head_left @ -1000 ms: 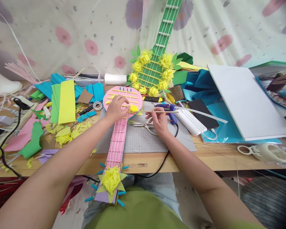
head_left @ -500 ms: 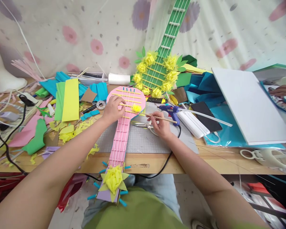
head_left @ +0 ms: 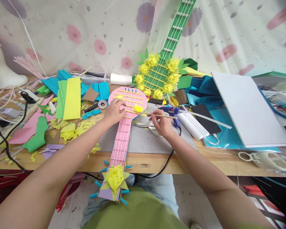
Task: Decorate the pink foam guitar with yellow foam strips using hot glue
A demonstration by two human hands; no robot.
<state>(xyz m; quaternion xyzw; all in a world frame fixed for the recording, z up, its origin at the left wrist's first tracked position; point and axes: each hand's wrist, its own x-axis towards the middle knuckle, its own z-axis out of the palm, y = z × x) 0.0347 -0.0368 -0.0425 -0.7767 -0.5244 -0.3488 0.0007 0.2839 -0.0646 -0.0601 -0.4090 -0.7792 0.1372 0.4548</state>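
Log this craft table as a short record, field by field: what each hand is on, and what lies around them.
left hand: resting on the round body of the pink paper guitar
right hand: pinching a wooden stick, tip aimed at the yellow paper flower on that body
under right hand: scissors on the grey cutting mat
beyond right hand: blue glue gun, lying down
backdrop: green paper guitar ringed with yellow flowers, leaning upright
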